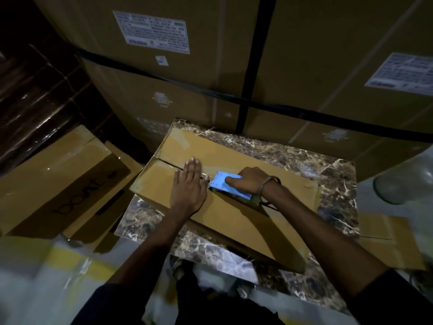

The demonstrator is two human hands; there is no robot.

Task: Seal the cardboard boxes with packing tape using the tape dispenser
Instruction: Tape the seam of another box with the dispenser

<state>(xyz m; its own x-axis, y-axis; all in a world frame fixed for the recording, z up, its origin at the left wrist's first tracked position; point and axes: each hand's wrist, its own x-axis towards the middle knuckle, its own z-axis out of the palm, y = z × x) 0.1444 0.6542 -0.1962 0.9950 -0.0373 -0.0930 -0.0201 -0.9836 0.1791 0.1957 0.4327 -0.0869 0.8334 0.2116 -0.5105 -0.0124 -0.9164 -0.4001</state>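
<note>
A long flat cardboard box [210, 148] lies on a marble-patterned tabletop [328, 170], its two top flaps meeting in a centre seam. My left hand [189, 184] presses flat on the flaps across the seam, fingers straight. Just right of it, my right hand [248, 181] grips a blue tape dispenser [226, 185] that sits on the seam. A shiny strip of tape runs along the seam behind the dispenser toward the box's near right end.
Tall stacked cartons [187, 73] bound with black straps stand right behind the table. A second cardboard box [58, 179] with dark print lies lower left. A glass vessel [403, 184] is at the right edge. Plastic wrapping [46, 277] covers the near left.
</note>
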